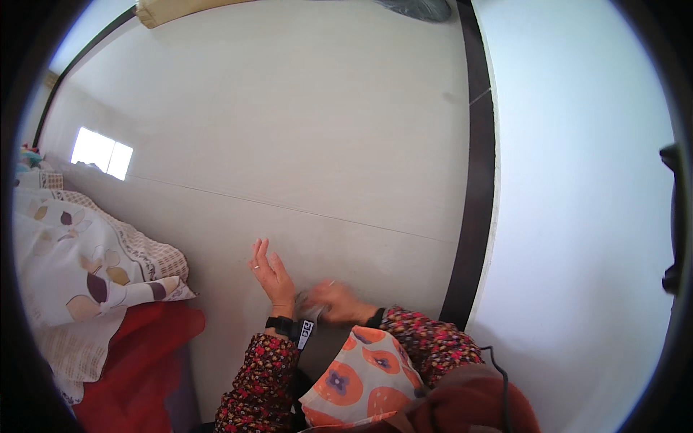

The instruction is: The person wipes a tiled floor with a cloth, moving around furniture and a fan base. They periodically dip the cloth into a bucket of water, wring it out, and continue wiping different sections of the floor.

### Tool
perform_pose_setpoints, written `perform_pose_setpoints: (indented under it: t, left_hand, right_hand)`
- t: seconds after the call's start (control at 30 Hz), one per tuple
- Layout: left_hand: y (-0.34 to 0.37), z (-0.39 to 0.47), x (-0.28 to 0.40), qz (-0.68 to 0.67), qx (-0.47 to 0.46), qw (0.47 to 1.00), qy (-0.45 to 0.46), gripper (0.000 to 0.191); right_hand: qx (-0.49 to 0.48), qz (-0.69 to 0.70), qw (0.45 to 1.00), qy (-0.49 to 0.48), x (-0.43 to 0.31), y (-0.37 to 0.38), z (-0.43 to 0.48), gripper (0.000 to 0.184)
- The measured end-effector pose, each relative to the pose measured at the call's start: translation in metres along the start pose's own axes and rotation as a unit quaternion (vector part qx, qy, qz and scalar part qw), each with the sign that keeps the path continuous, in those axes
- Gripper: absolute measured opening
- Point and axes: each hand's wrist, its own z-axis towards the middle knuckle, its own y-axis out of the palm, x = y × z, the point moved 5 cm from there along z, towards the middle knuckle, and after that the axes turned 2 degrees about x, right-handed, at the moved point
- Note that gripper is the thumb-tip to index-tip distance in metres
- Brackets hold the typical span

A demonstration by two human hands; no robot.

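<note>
My left hand is raised over the pale tiled floor, fingers up and slightly apart, a ring on one finger. Nothing shows in it. A black band circles that wrist. Beside it is a small white tag bearing a printed mark. My right hand sits low, just right of the left wrist, and is motion-blurred. At its fingers is a smeared grey thing, perhaps a cloth; whether the fingers grip it is unclear. Below the hands lies apron-like fabric with orange fruit prints.
At the left, a leaf-patterned quilt hangs over red cloth. A dark skirting board runs along the white wall at the right. A cardboard box and a dark plastic bag lie at the far edge.
</note>
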Motion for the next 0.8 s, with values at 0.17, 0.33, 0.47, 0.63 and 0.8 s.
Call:
perform_pose_setpoints:
  t: [0.17, 0.33, 0.47, 0.63, 0.8]
  left_hand:
    - [0.003, -0.027, 0.004, 0.037, -0.078, 0.996, 0.018, 0.038]
    - [-0.001, -0.050, 0.010, 0.079, -0.152, 0.985, 0.004, 0.037]
    - [0.000, -0.047, 0.021, 0.067, -0.140, 0.988, 0.017, 0.037]
    - [0.008, -0.041, 0.021, 0.032, -0.110, 0.993, 0.021, 0.037]
    - [0.021, -0.036, 0.020, 0.028, -0.127, 0.991, 0.036, 0.036]
  right_hand:
    - [0.350, -0.208, 0.897, 0.172, 0.067, -0.229, -0.010, 0.053]
    - [0.249, -0.467, 0.775, 0.345, 0.181, -0.377, 0.014, 0.068]
    - [0.261, -0.445, 0.783, 0.348, 0.194, -0.367, -0.002, 0.060]
    - [0.260, -0.403, 0.814, 0.329, 0.113, -0.232, -0.046, 0.047]
    - [0.180, -0.196, 0.950, 0.164, 0.022, -0.034, -0.078, 0.042]
